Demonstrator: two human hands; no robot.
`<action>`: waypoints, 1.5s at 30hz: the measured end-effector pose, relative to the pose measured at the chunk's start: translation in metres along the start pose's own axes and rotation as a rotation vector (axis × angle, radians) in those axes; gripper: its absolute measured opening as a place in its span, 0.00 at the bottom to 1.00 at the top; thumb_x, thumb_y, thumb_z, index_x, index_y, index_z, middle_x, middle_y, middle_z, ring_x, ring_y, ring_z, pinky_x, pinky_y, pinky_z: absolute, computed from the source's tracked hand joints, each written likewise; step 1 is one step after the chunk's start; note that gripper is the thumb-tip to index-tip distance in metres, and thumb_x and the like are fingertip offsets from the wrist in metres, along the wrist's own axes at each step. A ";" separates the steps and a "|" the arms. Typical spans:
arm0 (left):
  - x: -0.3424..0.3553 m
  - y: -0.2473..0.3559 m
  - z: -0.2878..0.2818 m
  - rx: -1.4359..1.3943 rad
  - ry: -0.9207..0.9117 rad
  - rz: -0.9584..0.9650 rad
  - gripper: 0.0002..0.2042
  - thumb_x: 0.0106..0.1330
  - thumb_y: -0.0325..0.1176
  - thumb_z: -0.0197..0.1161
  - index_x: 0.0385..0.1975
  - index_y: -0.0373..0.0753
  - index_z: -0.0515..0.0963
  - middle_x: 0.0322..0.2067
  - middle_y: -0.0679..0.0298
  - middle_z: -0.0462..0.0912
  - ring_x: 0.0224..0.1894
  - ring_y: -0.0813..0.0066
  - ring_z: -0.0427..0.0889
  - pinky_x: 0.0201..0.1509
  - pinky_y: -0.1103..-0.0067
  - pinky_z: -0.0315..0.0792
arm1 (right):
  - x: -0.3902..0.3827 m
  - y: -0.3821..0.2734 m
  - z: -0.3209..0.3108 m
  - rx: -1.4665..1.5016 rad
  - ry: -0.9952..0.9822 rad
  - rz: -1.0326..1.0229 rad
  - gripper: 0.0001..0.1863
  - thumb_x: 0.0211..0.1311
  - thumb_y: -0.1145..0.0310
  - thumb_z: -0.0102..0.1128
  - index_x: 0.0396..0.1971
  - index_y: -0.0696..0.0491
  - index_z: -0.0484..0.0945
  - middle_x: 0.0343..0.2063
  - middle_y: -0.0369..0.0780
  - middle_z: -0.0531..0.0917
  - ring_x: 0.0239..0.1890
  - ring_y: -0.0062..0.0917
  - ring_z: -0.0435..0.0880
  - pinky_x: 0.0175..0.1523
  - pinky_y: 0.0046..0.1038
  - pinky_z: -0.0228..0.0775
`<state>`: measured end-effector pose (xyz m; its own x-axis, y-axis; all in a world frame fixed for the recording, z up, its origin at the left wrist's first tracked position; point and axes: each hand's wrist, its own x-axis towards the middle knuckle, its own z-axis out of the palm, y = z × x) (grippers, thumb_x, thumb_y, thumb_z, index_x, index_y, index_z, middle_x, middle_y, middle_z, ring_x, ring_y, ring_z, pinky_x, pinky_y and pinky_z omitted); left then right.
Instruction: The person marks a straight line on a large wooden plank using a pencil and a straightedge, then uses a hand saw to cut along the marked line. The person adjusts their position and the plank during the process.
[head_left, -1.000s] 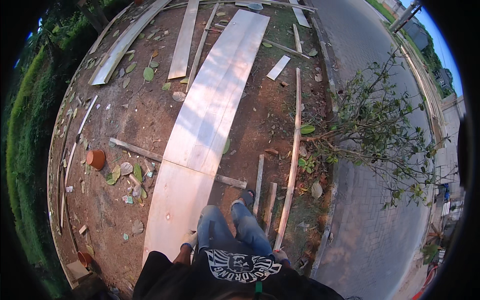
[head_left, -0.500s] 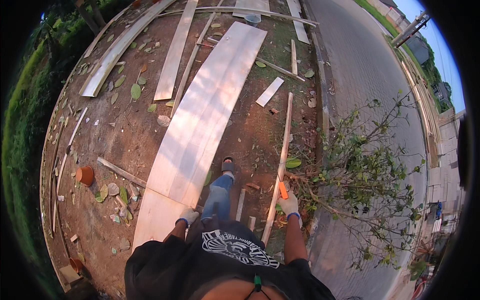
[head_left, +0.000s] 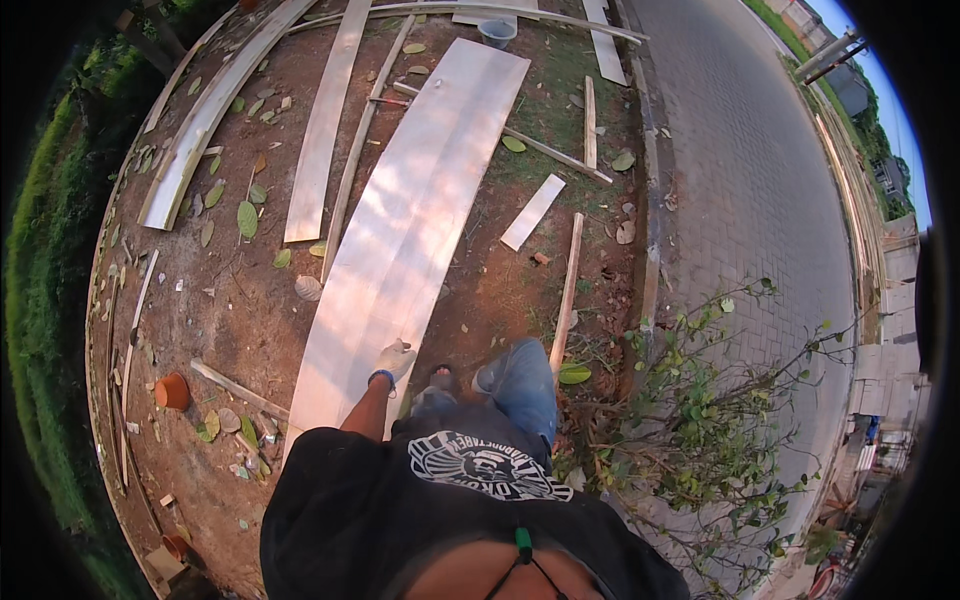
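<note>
My left hand wears a pale glove with a blue cuff and hangs beside my hip. It sits over the near end of a long pale plywood sheet that lies on the dirt, and nothing shows in its loosely spread fingers. My right hand is hidden behind my body and my bent leg in blue jeans. A thin wooden batten lies on the ground just beyond that knee.
Planks and strips lie scattered over the dirt on the left, with dry leaves and a small orange pot. A leafy shrub stands close on the right. Beyond a kerb runs a paved road. A bucket stands at the far end.
I have stepped forward along the sheet. My right hand, which held something orange beside the batten, has dropped out of sight. My left hand has swung forward over the sheet.
</note>
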<state>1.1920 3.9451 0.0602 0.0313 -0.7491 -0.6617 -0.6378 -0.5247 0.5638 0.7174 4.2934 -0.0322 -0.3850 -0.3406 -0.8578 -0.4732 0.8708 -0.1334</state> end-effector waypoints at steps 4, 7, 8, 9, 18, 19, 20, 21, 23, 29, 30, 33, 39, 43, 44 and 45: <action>0.071 0.058 -0.019 -0.020 0.005 0.030 0.29 0.64 0.46 0.61 0.58 0.30 0.78 0.57 0.46 0.83 0.60 0.55 0.82 0.65 0.68 0.72 | 0.083 -0.065 -0.025 0.041 -0.036 -0.047 0.32 0.62 0.41 0.57 0.46 0.58 0.86 0.48 0.55 0.87 0.55 0.51 0.84 0.56 0.43 0.75; 0.155 0.137 0.038 -0.019 0.013 0.232 0.27 0.62 0.47 0.61 0.55 0.34 0.80 0.48 0.46 0.87 0.53 0.54 0.86 0.59 0.68 0.76 | 0.186 -0.067 -0.105 0.131 0.152 -0.056 0.33 0.62 0.41 0.57 0.46 0.58 0.86 0.48 0.55 0.86 0.56 0.52 0.83 0.55 0.43 0.75; 0.179 0.164 0.067 -0.102 0.017 0.258 0.27 0.61 0.48 0.61 0.54 0.33 0.81 0.48 0.44 0.87 0.52 0.53 0.87 0.59 0.67 0.77 | 0.217 -0.071 -0.163 0.150 0.250 -0.064 0.33 0.62 0.41 0.57 0.46 0.58 0.86 0.48 0.55 0.86 0.56 0.52 0.83 0.55 0.44 0.75; 0.164 0.133 0.032 -0.016 0.076 0.082 0.28 0.61 0.49 0.61 0.54 0.32 0.81 0.48 0.44 0.87 0.52 0.52 0.87 0.59 0.67 0.77 | 0.203 -0.157 -0.155 0.109 0.128 -0.130 0.32 0.62 0.43 0.58 0.47 0.60 0.85 0.47 0.55 0.87 0.52 0.51 0.85 0.54 0.42 0.75; 0.257 0.151 0.077 -0.266 -0.007 -0.157 0.24 0.68 0.50 0.62 0.43 0.29 0.85 0.40 0.44 0.88 0.42 0.56 0.87 0.48 0.63 0.77 | 0.274 -0.511 -0.456 0.356 0.317 -0.260 0.24 0.56 0.61 0.60 0.46 0.65 0.83 0.36 0.51 0.87 0.41 0.40 0.88 0.48 0.39 0.75; 0.279 0.150 0.091 -0.403 0.031 -0.156 0.24 0.69 0.49 0.62 0.42 0.29 0.85 0.39 0.45 0.88 0.40 0.58 0.87 0.47 0.64 0.76 | 0.282 -0.546 -0.476 0.279 0.364 -0.321 0.24 0.56 0.61 0.60 0.46 0.65 0.82 0.37 0.51 0.87 0.42 0.40 0.88 0.49 0.39 0.75; 0.289 0.222 0.121 -0.371 -0.071 -0.068 0.23 0.69 0.50 0.65 0.43 0.31 0.85 0.38 0.49 0.88 0.38 0.62 0.85 0.44 0.66 0.76 | 0.291 -0.531 -0.527 0.241 0.468 -0.266 0.24 0.56 0.61 0.60 0.47 0.65 0.82 0.37 0.51 0.87 0.43 0.41 0.88 0.50 0.39 0.75; 0.319 0.151 0.092 -0.309 -0.009 0.010 0.25 0.73 0.53 0.59 0.44 0.33 0.85 0.43 0.46 0.88 0.45 0.57 0.87 0.49 0.63 0.77 | 0.298 -0.613 -0.484 0.278 0.339 -0.379 0.24 0.56 0.62 0.60 0.47 0.64 0.82 0.37 0.52 0.87 0.43 0.41 0.88 0.50 0.39 0.75; 0.376 0.191 0.124 -0.063 0.071 -0.235 0.27 0.77 0.54 0.50 0.48 0.34 0.84 0.49 0.43 0.86 0.55 0.51 0.85 0.56 0.60 0.77 | 0.324 -0.650 -0.518 0.355 0.341 -0.474 0.23 0.57 0.64 0.61 0.50 0.62 0.81 0.36 0.50 0.86 0.41 0.38 0.87 0.47 0.38 0.74; 0.455 0.304 0.062 0.078 -0.101 -0.247 0.24 0.78 0.49 0.44 0.57 0.39 0.80 0.56 0.44 0.83 0.61 0.46 0.81 0.62 0.57 0.76 | 0.299 -0.807 -0.539 0.325 0.166 -0.440 0.12 0.62 0.66 0.64 0.38 0.59 0.81 0.20 0.34 0.78 0.21 0.21 0.76 0.28 0.30 0.66; 0.460 0.345 0.030 0.082 -0.130 -0.246 0.23 0.76 0.48 0.47 0.58 0.40 0.79 0.56 0.44 0.82 0.60 0.45 0.81 0.62 0.56 0.76 | 0.293 -0.833 -0.545 0.357 0.113 -0.411 0.11 0.62 0.66 0.65 0.37 0.59 0.81 0.19 0.33 0.77 0.20 0.20 0.76 0.27 0.29 0.65; 0.500 0.461 -0.069 0.351 -0.146 -0.103 0.23 0.71 0.44 0.54 0.60 0.40 0.77 0.57 0.46 0.83 0.56 0.45 0.84 0.61 0.59 0.77 | 0.305 -0.874 -0.573 0.399 0.157 -0.516 0.07 0.65 0.69 0.66 0.33 0.56 0.79 0.16 0.32 0.75 0.14 0.19 0.72 0.20 0.28 0.60; 0.558 0.536 -0.175 -0.575 0.257 -0.086 0.27 0.67 0.47 0.62 0.61 0.35 0.76 0.56 0.50 0.84 0.57 0.60 0.84 0.61 0.69 0.74 | 0.272 -1.024 -0.579 0.428 -0.035 -0.553 0.11 0.66 0.68 0.68 0.37 0.55 0.74 0.14 0.32 0.73 0.11 0.19 0.71 0.16 0.26 0.60; 0.589 0.542 -0.181 -0.584 0.482 -0.135 0.27 0.67 0.46 0.62 0.60 0.33 0.76 0.53 0.49 0.85 0.56 0.60 0.84 0.61 0.71 0.74 | 0.284 -1.113 -0.592 0.064 -0.092 -0.647 0.12 0.65 0.67 0.70 0.37 0.56 0.75 0.17 0.33 0.75 0.13 0.19 0.73 0.19 0.26 0.62; 0.594 0.542 -0.173 -0.589 0.493 -0.177 0.26 0.68 0.45 0.62 0.59 0.32 0.77 0.53 0.48 0.85 0.54 0.59 0.84 0.61 0.71 0.74 | 0.299 -1.129 -0.596 -0.006 -0.094 -0.709 0.13 0.65 0.66 0.71 0.36 0.56 0.74 0.17 0.33 0.76 0.14 0.19 0.74 0.19 0.25 0.63; 0.598 0.528 -0.158 -0.573 0.483 -0.229 0.26 0.68 0.45 0.62 0.58 0.31 0.77 0.53 0.48 0.85 0.54 0.58 0.84 0.61 0.70 0.74 | 0.319 -1.143 -0.592 -0.079 -0.112 -0.776 0.14 0.65 0.64 0.72 0.36 0.55 0.74 0.17 0.34 0.76 0.14 0.20 0.75 0.19 0.25 0.64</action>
<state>0.9956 3.1563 0.0403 0.5291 -0.6212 -0.5780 -0.0823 -0.7155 0.6937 0.6664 2.9790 0.1403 0.1582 -0.7994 -0.5796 -0.6310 0.3696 -0.6820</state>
